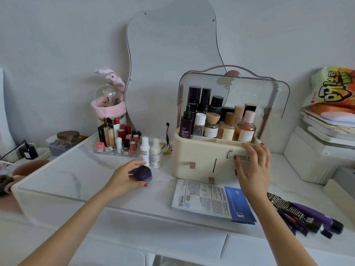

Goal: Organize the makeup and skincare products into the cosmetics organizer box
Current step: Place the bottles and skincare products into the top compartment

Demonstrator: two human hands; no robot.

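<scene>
On a white marbled tabletop (76,169), a cream cosmetics organizer box (203,160) stands toward the back right, its clear lid (249,93) raised. Its top compartment is packed with upright bottles (217,120), dark ones at the left and amber ones at the right. The right hand (251,166) rests against the box's front right, fingers spread and fairly straight, gripping nothing. Toward the middle of the tabletop, the left hand (126,177) curls around a small dark purple jar (142,173) sitting on the surface. Just behind it stand two small white bottles (150,153), and behind those a clear tray of lipsticks (119,139). Sheet mask packets (207,200) lie flat in front of the box, near the front edge. Dark tubes and sachets (307,217) are heaped at the front right corner.
</scene>
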